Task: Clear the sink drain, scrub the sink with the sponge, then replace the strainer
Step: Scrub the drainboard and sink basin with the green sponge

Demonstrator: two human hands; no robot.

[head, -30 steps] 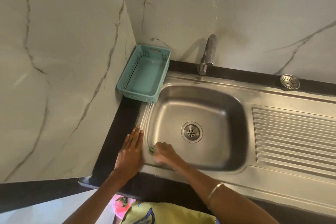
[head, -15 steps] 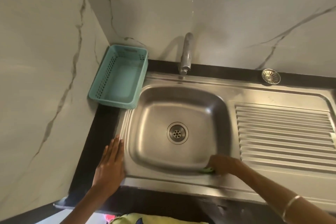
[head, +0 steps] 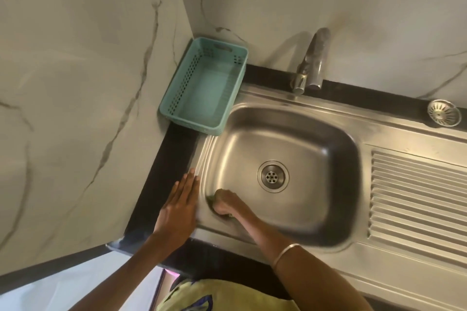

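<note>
The steel sink (head: 298, 134) has an open drain (head: 273, 176) in the middle of its basin. My right hand (head: 226, 202) grips a green sponge (head: 210, 199) and presses it against the basin's near left corner; only a sliver of the sponge shows. My left hand (head: 180, 207) lies flat, fingers straight, on the sink's left rim and the black counter. The round metal strainer (head: 444, 112) sits on the black ledge at the far right, behind the drainboard.
A teal perforated basket (head: 202, 83), nothing in it, stands in the back left corner. The tap (head: 312, 60) rises behind the basin. A ribbed drainboard (head: 417, 199) lies right of the basin. Marble walls close the left and back.
My right hand has swept the sponge from the basin's near right corner back to its near left corner. My left hand stays on the rim.
</note>
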